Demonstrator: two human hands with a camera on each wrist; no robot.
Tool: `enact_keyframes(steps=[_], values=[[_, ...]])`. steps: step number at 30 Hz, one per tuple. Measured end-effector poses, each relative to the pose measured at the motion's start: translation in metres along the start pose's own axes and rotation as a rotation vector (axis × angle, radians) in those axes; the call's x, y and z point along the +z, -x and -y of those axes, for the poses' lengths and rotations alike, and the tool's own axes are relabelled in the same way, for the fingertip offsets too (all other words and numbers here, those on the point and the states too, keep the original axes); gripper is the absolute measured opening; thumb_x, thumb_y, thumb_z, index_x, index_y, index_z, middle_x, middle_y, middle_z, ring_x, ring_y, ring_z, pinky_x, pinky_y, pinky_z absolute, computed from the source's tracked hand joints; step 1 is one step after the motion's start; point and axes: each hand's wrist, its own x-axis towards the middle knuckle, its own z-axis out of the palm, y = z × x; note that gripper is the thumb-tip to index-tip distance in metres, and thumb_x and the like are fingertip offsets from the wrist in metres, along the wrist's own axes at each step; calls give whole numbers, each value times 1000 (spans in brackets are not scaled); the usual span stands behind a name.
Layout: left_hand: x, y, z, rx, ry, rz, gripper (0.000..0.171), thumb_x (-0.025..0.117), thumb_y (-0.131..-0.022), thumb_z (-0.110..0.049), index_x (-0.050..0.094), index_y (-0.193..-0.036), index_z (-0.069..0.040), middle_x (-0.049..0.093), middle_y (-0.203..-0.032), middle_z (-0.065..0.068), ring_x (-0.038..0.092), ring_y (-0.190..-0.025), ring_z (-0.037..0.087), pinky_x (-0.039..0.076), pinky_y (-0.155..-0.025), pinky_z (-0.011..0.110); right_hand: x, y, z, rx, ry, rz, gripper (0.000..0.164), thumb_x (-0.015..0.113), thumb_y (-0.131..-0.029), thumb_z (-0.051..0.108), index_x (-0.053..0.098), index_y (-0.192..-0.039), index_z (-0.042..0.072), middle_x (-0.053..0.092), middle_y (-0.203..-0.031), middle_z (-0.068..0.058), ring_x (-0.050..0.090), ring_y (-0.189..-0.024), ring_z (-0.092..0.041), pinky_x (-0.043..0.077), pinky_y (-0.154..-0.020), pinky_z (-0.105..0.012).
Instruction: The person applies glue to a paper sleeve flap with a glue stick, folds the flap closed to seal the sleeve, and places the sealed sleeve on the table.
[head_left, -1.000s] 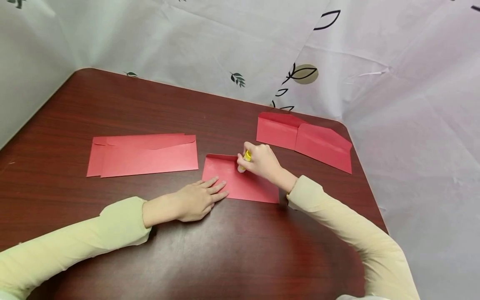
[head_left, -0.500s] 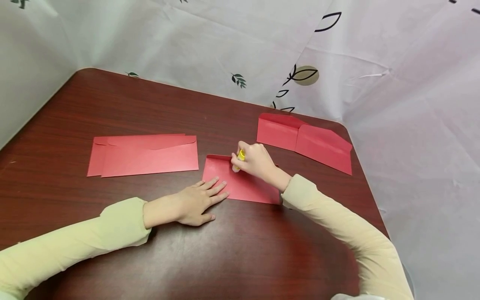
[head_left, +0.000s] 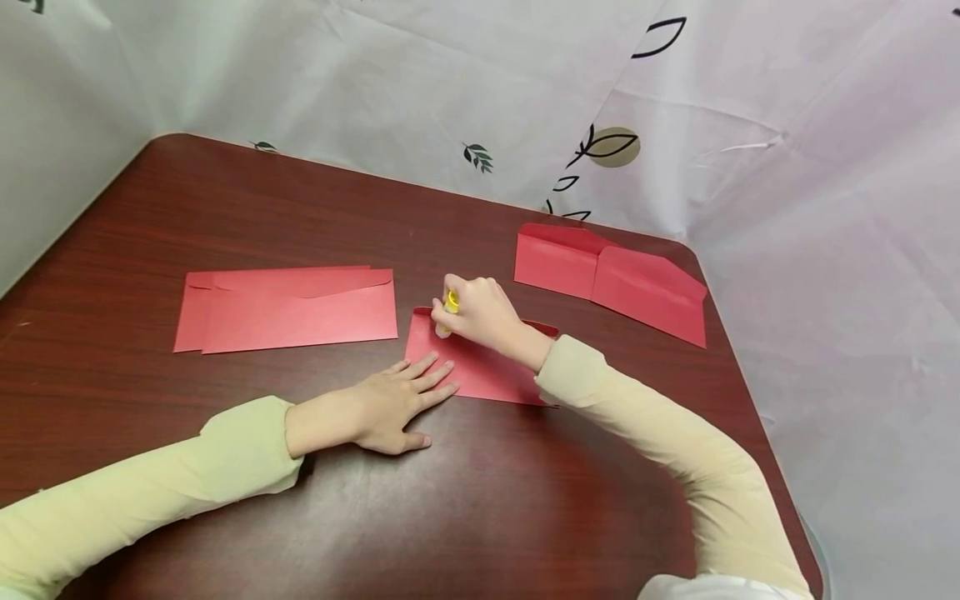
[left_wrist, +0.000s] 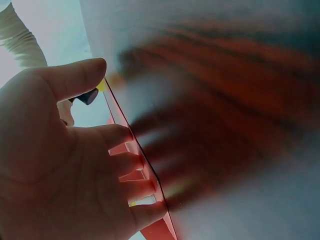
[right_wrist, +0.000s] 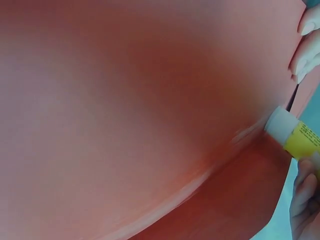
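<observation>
A red envelope (head_left: 495,375) lies in front of me with its flap at the far side. My right hand (head_left: 487,312) grips a yellow and white glue stick (head_left: 451,302), its end down near the envelope's far left corner. In the right wrist view the white end of the glue stick (right_wrist: 283,126) meets the envelope (right_wrist: 125,100) along the fold, where a pale streak runs. My left hand (head_left: 390,408) rests flat with fingers spread, fingertips on the envelope's near left edge. In the left wrist view, the fingertips of the left hand (left_wrist: 65,145) line up along that edge.
Overlapping red envelopes (head_left: 300,317) lie to the left on the dark wooden table (head_left: 285,204). Two more red envelopes (head_left: 645,292), flaps raised, lie at the far right. A pale patterned cloth (head_left: 420,92) hangs around the table's far and side edges.
My right hand has slid left along the envelope's far fold with the glue stick. The left thumb has spread out from the fingers; that hand otherwise stays in place.
</observation>
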Motion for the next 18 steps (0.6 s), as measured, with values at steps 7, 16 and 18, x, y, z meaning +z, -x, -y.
enact_keyframes(steps=[7,16,18], values=[[0,0,-1,7,-6,-3,71,59,-92,-40,32,-151,-11,19,-160,13,13,-149,36,21,-116,57,4,-10,10,-20,2,16,18,63,-86,21,56,-75,8,51,-50,1,46,-41,-10,33,-43,-17],[1,1,-1,7,-21,-17,72,60,-90,-42,33,-150,-12,21,-160,13,14,-149,35,22,-116,56,9,-19,19,-35,6,7,18,63,-86,22,56,-76,9,52,-50,3,48,-42,-9,34,-44,-17],[1,0,-1,5,-23,-17,72,59,-90,-42,33,-150,-12,21,-160,13,14,-149,35,22,-116,56,10,-20,21,-31,-5,18,18,63,-86,23,55,-76,9,54,-50,3,50,-43,-9,35,-44,-16]])
